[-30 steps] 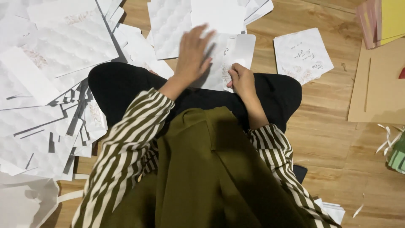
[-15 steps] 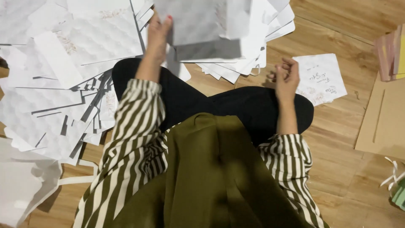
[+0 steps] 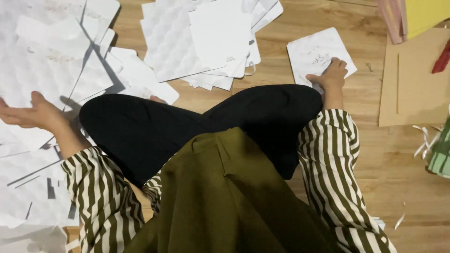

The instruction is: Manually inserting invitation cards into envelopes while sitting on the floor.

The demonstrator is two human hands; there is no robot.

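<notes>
A: Start at the right hand. What is it doing?

B: It rests with its fingers curled down onto the near corner of a single white card lying flat on the wooden floor. The fingertips press the card; whether they pinch its edge I cannot tell.

A: How does that card lie?

B: It is close to square and turned like a diamond, one corner pointing away from the person, the opposite corner under the hand. It has faint markings on its face. No clear long axis.

A: And the left hand?

B: Spread wide, palm up, holding nothing. It hovers over the loose heap of white sheets, far to the left of the card.

A: What lies between the two hands?

B: The person's crossed legs in black trousers, just left of the card and touching its near corner region. Beyond the knees, left of the card and a little apart from it, sits a fanned stack of white embossed sheets.

A: Anything on the card's other side?

B: To its right, a brown cardboard sheet lies flat, its long axis running away from the person. At its far end stand yellow and pink boards. Thin white paper strips are scattered near the cardboard's closer edge.
</notes>
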